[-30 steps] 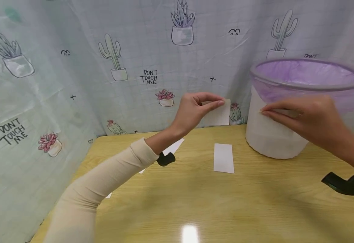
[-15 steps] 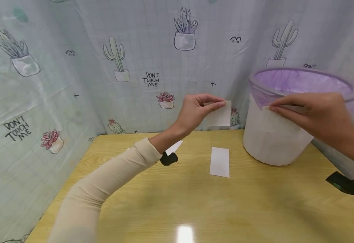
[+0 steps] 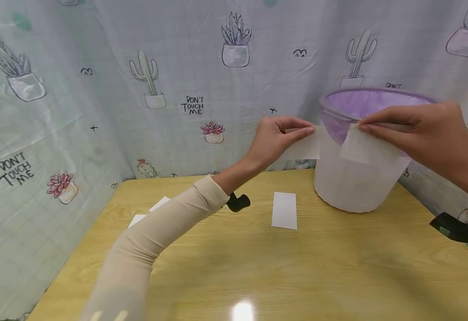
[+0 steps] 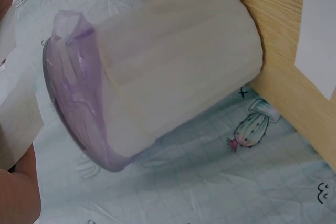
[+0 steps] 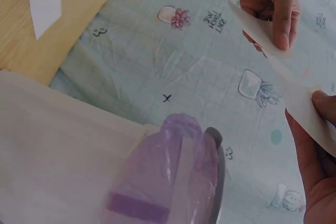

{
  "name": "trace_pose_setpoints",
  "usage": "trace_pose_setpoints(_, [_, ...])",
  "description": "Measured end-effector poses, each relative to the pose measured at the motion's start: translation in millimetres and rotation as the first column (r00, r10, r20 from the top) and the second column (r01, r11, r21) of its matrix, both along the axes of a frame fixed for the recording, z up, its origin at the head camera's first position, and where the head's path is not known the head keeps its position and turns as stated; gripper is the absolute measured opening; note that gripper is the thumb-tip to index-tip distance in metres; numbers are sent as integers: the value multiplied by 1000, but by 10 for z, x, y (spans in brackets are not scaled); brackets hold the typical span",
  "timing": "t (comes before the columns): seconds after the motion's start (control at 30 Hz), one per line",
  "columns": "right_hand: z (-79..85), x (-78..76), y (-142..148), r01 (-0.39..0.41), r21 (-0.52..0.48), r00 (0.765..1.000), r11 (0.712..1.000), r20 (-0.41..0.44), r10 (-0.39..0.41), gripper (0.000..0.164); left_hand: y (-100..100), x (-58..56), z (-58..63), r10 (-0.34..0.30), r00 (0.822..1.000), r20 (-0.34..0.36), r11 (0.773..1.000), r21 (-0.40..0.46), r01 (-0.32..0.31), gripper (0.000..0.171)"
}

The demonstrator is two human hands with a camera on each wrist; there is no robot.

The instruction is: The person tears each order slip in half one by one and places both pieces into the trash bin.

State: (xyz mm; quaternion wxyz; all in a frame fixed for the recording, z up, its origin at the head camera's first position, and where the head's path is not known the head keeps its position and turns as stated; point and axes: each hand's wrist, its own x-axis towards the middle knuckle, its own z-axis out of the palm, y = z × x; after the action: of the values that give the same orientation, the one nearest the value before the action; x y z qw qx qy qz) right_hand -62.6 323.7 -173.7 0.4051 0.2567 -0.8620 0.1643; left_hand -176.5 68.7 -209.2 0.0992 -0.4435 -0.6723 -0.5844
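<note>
In the head view, my left hand (image 3: 276,136) pinches a piece of white paper (image 3: 304,148) by its upper corner, thumb against fingers. My right hand (image 3: 426,129) pinches another piece of white paper (image 3: 368,147), which hangs in front of the bin. A narrow gap parts the two papers in the head view; in the right wrist view they overlap. Both hands are raised above the table, fingertips facing each other. The right wrist view shows the left thumb (image 5: 282,38) flat on its paper. Behind the right hand stands a white bin (image 3: 350,187) with a purple liner (image 3: 340,127) over its rim.
A white paper rectangle (image 3: 285,211) lies on the wooden table (image 3: 234,263) left of the bin. More white paper (image 3: 159,203) lies at the table's left, partly behind the left sleeve (image 3: 170,232). A cactus-print curtain (image 3: 97,102) hangs along the back and sides.
Both hands have risen slightly, the left also moving rightward, each with its paper. The right hand's paper, hidden earlier, now shows its broad face. The head view has shifted a little.
</note>
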Motion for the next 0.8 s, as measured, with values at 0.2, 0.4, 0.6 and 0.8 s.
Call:
trace_pose_setpoints(0.2, [35,-12,41,39,55,999,998,-24,-37,22,65,-14,109,23,998,65,1000,-22,-21,13])
trace_pose_setpoints(0.4, [79,-7,124,89,52,996,995,24,-90,22,142,-28,230,19,995,101,998,-56,-14,15])
trace_pose_setpoints(0.6, [114,-36,160,156,-36,966,987,216,-145,22,214,-92,291,19,992,123,999,-40,-14,15])
trace_pose_setpoints(0.8, [114,-124,214,155,-102,957,983,263,-124,23,263,-158,289,28,994,103,998,-58,-22,15])
